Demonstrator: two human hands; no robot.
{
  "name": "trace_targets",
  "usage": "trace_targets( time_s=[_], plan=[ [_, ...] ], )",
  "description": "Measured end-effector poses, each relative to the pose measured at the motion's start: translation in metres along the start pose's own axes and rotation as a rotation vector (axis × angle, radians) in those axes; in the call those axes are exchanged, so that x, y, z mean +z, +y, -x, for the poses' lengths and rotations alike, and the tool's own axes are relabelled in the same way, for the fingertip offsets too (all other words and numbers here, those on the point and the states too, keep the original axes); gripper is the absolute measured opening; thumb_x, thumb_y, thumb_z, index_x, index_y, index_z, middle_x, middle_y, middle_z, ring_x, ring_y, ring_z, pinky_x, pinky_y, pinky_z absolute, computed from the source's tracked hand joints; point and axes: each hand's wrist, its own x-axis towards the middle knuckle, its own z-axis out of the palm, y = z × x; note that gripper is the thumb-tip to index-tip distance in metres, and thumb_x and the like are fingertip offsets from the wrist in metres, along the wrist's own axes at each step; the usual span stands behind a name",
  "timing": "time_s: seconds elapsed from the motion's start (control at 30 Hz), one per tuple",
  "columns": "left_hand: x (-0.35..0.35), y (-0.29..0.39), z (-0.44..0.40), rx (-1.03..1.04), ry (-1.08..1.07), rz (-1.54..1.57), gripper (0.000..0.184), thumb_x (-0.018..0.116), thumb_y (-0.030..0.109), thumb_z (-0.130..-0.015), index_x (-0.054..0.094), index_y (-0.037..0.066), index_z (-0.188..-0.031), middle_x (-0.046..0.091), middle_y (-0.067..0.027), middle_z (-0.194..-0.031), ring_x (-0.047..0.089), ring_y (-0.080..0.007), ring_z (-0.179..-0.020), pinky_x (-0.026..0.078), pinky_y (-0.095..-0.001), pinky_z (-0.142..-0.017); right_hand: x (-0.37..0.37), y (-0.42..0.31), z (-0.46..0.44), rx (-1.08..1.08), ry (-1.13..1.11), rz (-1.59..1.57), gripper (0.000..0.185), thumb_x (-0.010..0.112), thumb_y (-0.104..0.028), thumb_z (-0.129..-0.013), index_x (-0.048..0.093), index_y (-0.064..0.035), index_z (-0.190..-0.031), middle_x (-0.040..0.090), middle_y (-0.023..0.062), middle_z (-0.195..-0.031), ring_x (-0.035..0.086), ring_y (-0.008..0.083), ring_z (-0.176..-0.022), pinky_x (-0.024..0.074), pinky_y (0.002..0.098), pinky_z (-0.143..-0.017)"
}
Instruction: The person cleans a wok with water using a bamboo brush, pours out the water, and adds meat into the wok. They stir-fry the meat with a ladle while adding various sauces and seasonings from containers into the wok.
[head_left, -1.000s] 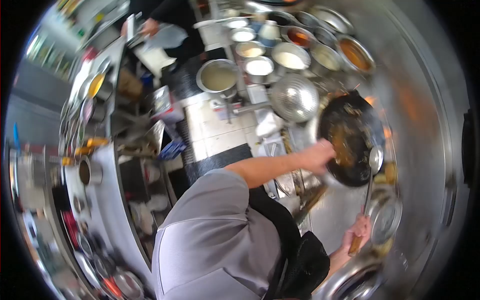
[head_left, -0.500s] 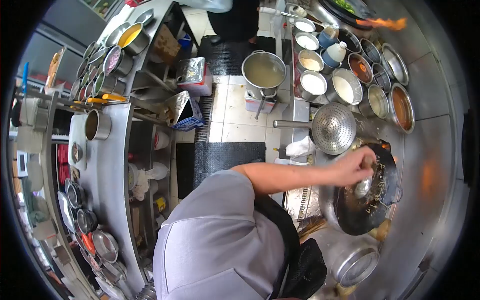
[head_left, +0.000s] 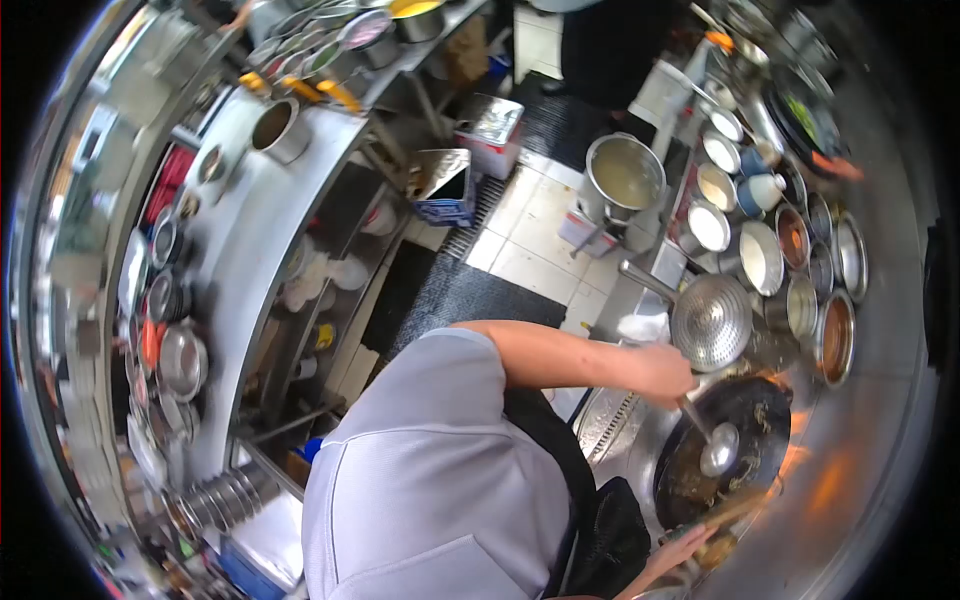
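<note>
- Compared with before, the right hand (head_left: 682, 548) has come into view and the ladle (head_left: 720, 450) leans.
- Wok (head_left: 682, 432) holds the ladle's bowl.
- Perforated strainer (head_left: 712, 322) lies beside the wok.
- Left hand (head_left: 665, 375): grip closed around the ladle's handle.
- Right hand: seemingly at a blurred wooden tool (head_left: 735, 508); cannot tell how closed.

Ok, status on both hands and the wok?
Left hand gripping ladle, bowl inside wok. Right hand at brown tool, grip unclear. Strainer and flames beside wok.

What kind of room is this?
It looks like a restaurant kitchen: there's a big black wok with flames beside it, bowls of sauce, and a large pot.
</note>
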Motion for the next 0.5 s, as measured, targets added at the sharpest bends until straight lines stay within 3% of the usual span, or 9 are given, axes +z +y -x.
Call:
trace_targets(
  time_s=[0.03,0.07,0.17,0.2,0.23,0.33,0.4,0.43,0.5],
  plan=[
    [0.006,0.004,-0.002,-0.034,0.023,-0.015,0.032,0.070,0.034,-0.082,0.065,0.005,-0.094,0.069,-0.0148,-0.079,0.069,-0.0367,-0.079,0.055,-0.0493,-0.066,0.000,0.034,-0.041,-0.193,-0.248,0.166,0.065,0.050,-0.040,-0.102,0.028,-0.0069,-0.154,0.041,0.0203,-0.151,0.045,0.0312,-0.132,0.0384,0.0361,-0.104],
    [0.013,0.007,-0.005,-0.010,0.016,-0.082,0.029,0.070,0.034,-0.081,0.068,0.008,-0.093,0.070,-0.0134,-0.078,0.069,-0.0355,-0.079,0.055,-0.0487,-0.066,0.005,0.060,-0.075,-0.318,-0.558,0.222,0.064,0.054,-0.033,-0.101,0.030,-0.0011,-0.151,0.041,0.0180,-0.152,0.043,0.0253,-0.135,0.0355,0.0310,-0.105],
    [0.009,0.020,0.010,0.001,0.029,-0.148,0.025,0.070,0.035,-0.081,0.071,0.012,-0.091,0.070,-0.0110,-0.077,0.070,-0.0339,-0.079,0.055,-0.0477,-0.066,-0.007,0.063,-0.113,-0.248,-0.493,1.249,0.063,0.057,-0.035,-0.097,0.032,-0.0198,-0.153,0.057,0.0282,-0.126,0.058,0.0434,-0.112,0.0469,0.0483,-0.093],
    [0.005,0.022,0.014,0.011,0.038,-0.129,0.023,0.070,0.035,-0.081,0.072,0.014,-0.091,0.071,-0.0100,-0.077,0.070,-0.0334,-0.078,0.055,-0.0473,-0.066,-0.024,0.075,-0.129,-0.376,-0.385,1.116,0.065,0.058,-0.036,-0.095,0.030,-0.0278,-0.153,0.060,0.0283,-0.110,0.060,0.0493,-0.096,0.0486,0.0560,-0.082],
    [0.007,0.023,0.016,-0.015,0.057,-0.125,0.023,0.070,0.035,-0.081,0.072,0.014,-0.091,0.071,-0.0100,-0.077,0.070,-0.0334,-0.078,0.055,-0.0473,-0.066,-0.028,0.091,-0.146,-0.542,-0.214,1.139,0.069,0.058,-0.035,-0.095,0.025,-0.0257,-0.155,0.059,0.0310,-0.110,0.061,0.0492,-0.094,0.0497,0.0552,-0.080],
    [0.015,0.022,0.016,0.049,0.077,-0.154,0.023,0.068,0.036,-0.081,0.072,0.016,-0.091,0.071,-0.0100,-0.077,0.070,-0.0329,-0.079,0.055,-0.0472,-0.066,-0.006,0.073,-0.147,-0.364,-0.040,0.953,0.066,0.059,-0.033,-0.096,0.029,-0.0213,-0.154,0.059,0.0311,-0.115,0.060,0.0486,-0.099,0.0484,0.0537,-0.082],
    [0.018,0.028,0.015,0.037,0.067,-0.177,0.023,0.068,0.037,-0.081,0.072,0.016,-0.091,0.070,-0.0100,-0.076,0.070,-0.0325,-0.078,0.055,-0.0469,-0.066,0.009,0.122,-0.178,-0.940,-0.162,0.546,0.067,0.063,-0.021,-0.093,0.033,-0.0243,-0.153,0.059,0.0272,-0.116,0.058,0.0447,-0.105,0.0445,0.0493,-0.091],
    [0.019,0.032,0.012,0.028,0.068,-0.199,0.023,0.068,0.037,-0.080,0.072,0.016,-0.090,0.070,-0.0100,-0.075,0.070,-0.0321,-0.078,0.055,-0.0467,-0.066,0.009,0.088,-0.147,-0.873,-0.429,0.674,0.068,0.062,-0.025,-0.093,0.031,-0.0293,-0.154,0.059,0.0246,-0.111,0.059,0.0437,-0.103,0.0457,0.0505,-0.087],
    [0.011,0.042,0.019,0.028,0.024,-0.215,0.022,0.067,0.037,-0.082,0.072,0.018,-0.092,0.071,-0.0093,-0.077,0.070,-0.0318,-0.078,0.055,-0.0463,-0.066,0.011,0.050,-0.119,-0.548,-0.505,0.997,0.066,0.061,-0.027,-0.093,0.032,-0.0281,-0.153,0.060,0.0232,-0.110,0.059,0.0428,-0.103,0.0456,0.0502,-0.088]
  ],
)
